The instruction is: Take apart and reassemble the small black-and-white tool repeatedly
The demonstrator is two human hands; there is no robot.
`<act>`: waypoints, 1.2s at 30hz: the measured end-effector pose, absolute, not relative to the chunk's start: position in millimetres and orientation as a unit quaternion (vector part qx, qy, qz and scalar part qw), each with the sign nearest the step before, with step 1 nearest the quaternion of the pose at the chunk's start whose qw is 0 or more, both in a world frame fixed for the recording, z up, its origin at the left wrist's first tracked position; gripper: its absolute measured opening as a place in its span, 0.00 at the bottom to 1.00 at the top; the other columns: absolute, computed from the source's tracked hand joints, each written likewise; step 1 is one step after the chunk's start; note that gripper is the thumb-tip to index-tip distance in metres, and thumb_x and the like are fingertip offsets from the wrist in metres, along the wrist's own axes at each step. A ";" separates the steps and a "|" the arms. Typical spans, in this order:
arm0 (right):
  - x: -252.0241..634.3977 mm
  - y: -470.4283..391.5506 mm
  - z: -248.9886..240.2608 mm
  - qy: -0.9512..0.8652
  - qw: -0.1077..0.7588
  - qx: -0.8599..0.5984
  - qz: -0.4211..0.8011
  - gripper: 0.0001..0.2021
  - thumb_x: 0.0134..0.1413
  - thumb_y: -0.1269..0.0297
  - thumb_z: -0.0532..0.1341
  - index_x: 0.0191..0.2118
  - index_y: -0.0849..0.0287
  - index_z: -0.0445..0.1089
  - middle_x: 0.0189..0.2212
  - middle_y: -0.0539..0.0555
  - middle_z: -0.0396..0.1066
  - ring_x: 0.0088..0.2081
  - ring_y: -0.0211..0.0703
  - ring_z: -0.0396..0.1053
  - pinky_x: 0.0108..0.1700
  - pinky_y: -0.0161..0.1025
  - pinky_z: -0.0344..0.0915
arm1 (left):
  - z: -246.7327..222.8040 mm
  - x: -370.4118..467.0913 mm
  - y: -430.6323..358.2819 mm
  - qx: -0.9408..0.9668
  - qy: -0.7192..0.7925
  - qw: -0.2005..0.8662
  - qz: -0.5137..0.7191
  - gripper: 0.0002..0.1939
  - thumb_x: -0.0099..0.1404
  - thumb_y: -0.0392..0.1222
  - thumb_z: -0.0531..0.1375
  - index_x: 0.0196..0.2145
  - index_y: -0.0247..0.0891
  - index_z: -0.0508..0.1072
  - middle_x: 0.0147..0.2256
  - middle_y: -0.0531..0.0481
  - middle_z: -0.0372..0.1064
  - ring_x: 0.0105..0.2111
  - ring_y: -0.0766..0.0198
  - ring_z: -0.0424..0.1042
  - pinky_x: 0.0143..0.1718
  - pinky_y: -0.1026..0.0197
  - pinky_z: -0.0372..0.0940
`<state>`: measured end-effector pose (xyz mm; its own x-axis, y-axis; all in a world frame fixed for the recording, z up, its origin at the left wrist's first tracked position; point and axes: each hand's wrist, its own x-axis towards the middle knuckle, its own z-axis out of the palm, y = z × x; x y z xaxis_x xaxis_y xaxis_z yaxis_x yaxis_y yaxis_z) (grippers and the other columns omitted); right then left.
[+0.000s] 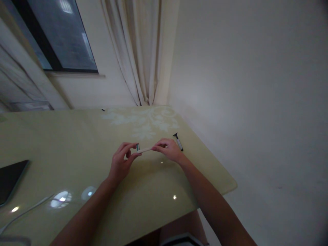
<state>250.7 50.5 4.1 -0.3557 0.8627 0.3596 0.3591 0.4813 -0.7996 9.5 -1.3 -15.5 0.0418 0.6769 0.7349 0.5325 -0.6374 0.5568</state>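
Note:
A razor [145,150] with a pale handle is held level just above the table, between both hands. My left hand [124,159] pinches its dark head by the ends, forefinger above and thumb below. The fingers of my right hand [167,149] are closed around the far end of the handle, hiding that end. Just beyond the right hand, a second razor [178,141], black and silver, lies on the table with its head pointing away from me.
The glossy pale table [77,147] ends on the right beside a white wall [243,85]. A dark flat device [12,181] and a white cable [28,209] lie at the left. A small black object [103,110] sits at the far edge, near the curtain [138,51].

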 end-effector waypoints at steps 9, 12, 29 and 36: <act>251.4 51.0 1.8 -0.774 0.393 -0.397 0.298 0.20 0.60 0.44 0.68 0.33 0.58 0.84 0.27 0.52 0.75 0.28 0.38 0.67 0.32 0.36 0.59 | -15.6 9.5 -1.5 0.713 0.428 0.070 0.551 0.13 0.68 0.45 0.67 0.49 0.40 0.79 0.38 0.50 0.72 0.27 0.69 0.65 0.32 0.64 0.66; 251.1 50.4 2.5 -0.762 0.419 -0.421 0.257 0.20 0.63 0.44 0.67 0.34 0.57 0.84 0.26 0.52 0.75 0.29 0.39 0.67 0.33 0.36 0.59 | -16.3 9.1 -1.2 0.716 0.420 0.070 0.552 0.13 0.68 0.44 0.68 0.48 0.39 0.78 0.38 0.50 0.72 0.27 0.70 0.65 0.32 0.65 0.66; 250.3 48.5 4.1 -0.781 0.412 -0.401 0.245 0.23 0.60 0.41 0.67 0.31 0.57 0.83 0.25 0.52 0.74 0.28 0.38 0.66 0.33 0.36 0.59 | -15.5 7.8 -1.3 0.715 0.426 0.076 0.549 0.14 0.68 0.46 0.67 0.49 0.40 0.79 0.38 0.50 0.72 0.26 0.69 0.65 0.32 0.64 0.66; 245.7 43.7 6.6 -0.780 0.412 -0.397 0.252 0.24 0.60 0.40 0.66 0.30 0.58 0.82 0.24 0.52 0.73 0.27 0.38 0.65 0.32 0.37 0.58 | -15.3 8.6 -2.7 0.710 0.431 0.077 0.552 0.13 0.68 0.46 0.67 0.49 0.40 0.79 0.38 0.50 0.72 0.27 0.68 0.65 0.33 0.64 0.66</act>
<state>245.7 43.7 6.6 -0.3447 0.8276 0.4430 0.4118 0.5574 -0.7210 8.6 -2.7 -15.3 0.0186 0.6962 0.7176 0.5269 -0.6168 0.5847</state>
